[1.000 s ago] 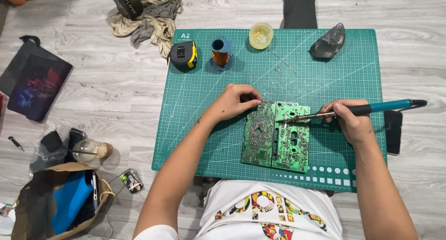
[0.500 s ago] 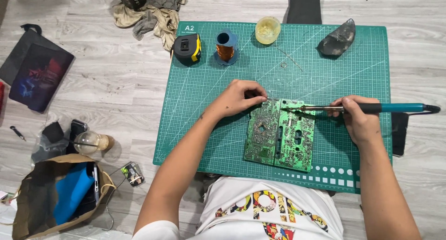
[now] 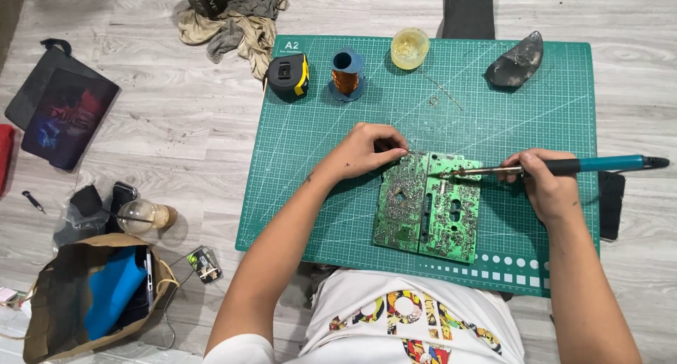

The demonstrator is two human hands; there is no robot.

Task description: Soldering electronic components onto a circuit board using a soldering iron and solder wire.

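A green circuit board (image 3: 428,207) lies solder side up on a green cutting mat (image 3: 317,159). My left hand (image 3: 369,150) rests at the board's top left corner, fingertips pinched together on its edge. My right hand (image 3: 543,184) grips a teal-handled soldering iron (image 3: 564,167) like a pen. The iron's tip touches the board near its top edge.
At the mat's far edge sit a black and yellow tape measure (image 3: 288,76), a copper wire spool (image 3: 348,75), a small yellow tub (image 3: 410,48) and a dark grey lump (image 3: 516,61). Left on the wood floor: rags (image 3: 236,19), a dark pouch (image 3: 63,110), a light bulb (image 3: 144,216), a paper bag (image 3: 92,297).
The view has shifted slightly. My right hand and the iron have drifted a little right and down, with the tip still on the board's top edge. My left hand stays put.
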